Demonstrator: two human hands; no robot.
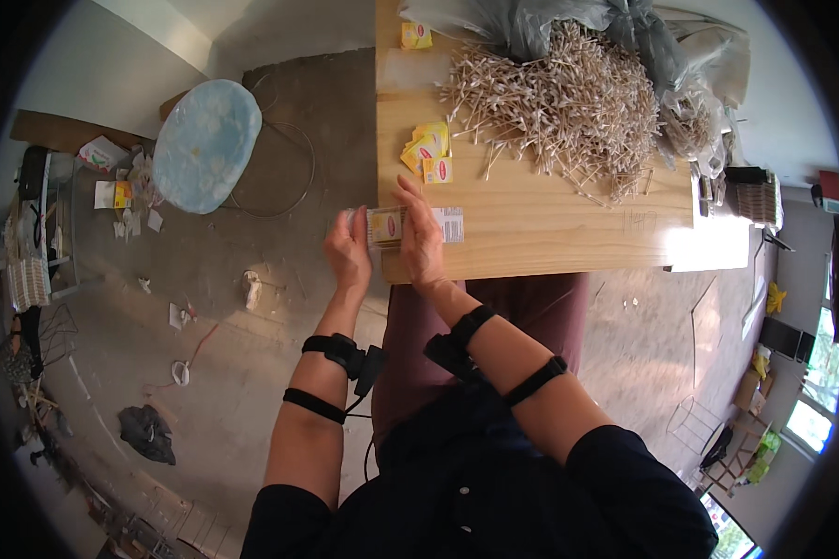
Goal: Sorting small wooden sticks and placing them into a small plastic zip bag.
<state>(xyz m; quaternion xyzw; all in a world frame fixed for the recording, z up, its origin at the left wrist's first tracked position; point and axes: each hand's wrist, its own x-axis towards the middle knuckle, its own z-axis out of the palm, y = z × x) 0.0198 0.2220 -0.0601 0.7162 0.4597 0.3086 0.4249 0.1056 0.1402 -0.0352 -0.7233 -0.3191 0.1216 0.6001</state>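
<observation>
Currently, clear packet with yellow card [387,226] between hands at left edge of table [550,238]. Left hand [348,250]: fingers pinched on packet's end. Right hand [421,244]: fingers extended, laid against it.

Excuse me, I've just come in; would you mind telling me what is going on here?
A person holds a clear packet with a yellow patch at the left edge of a wooden table. The left hand is at its left end; the right hand lies across it, fingers extended. Beyond the right hand lie yellow cards, and farther right is a big loose heap of swabs beside grey bags.
</observation>
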